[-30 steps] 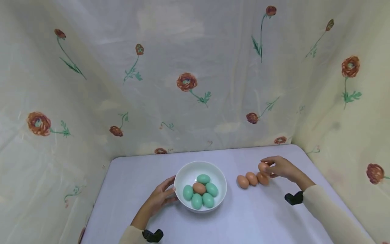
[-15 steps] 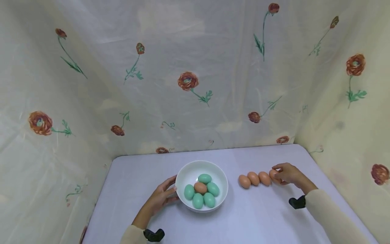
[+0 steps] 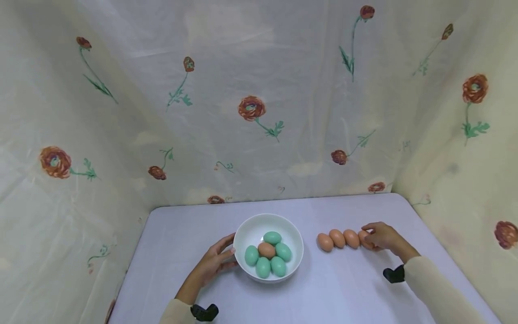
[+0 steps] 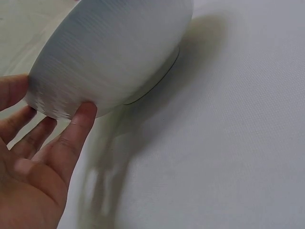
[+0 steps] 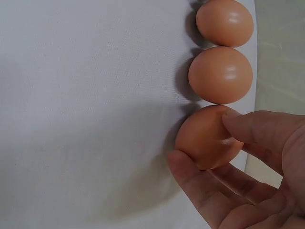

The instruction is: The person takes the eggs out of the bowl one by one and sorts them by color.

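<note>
A row of brown eggs [image 3: 337, 239] lies on the table to the right of a white bowl. At the row's right end, my right hand [image 3: 384, 236] pinches the last brown egg [image 5: 207, 136] between thumb and fingertips. In the right wrist view that egg sits right against its neighbour [image 5: 220, 75]. Several green eggs [image 3: 263, 267] lie in the white bowl [image 3: 244, 229] around one brown egg [image 3: 266, 250]. My left hand [image 3: 216, 260] touches the bowl's left side with spread fingertips. From the left wrist view, fingertips [image 4: 85, 114] rest on the bowl's outer wall [image 4: 119, 52].
A pale cloth covers the table [image 3: 323, 292]. Behind it and at both sides hangs a cream curtain [image 3: 210, 144] with printed red flowers. The table's back edge runs close behind the bowl and the eggs.
My right hand has brought its brown egg down from above the row to the right end, beside the others. The left hand stays at the bowl.
</note>
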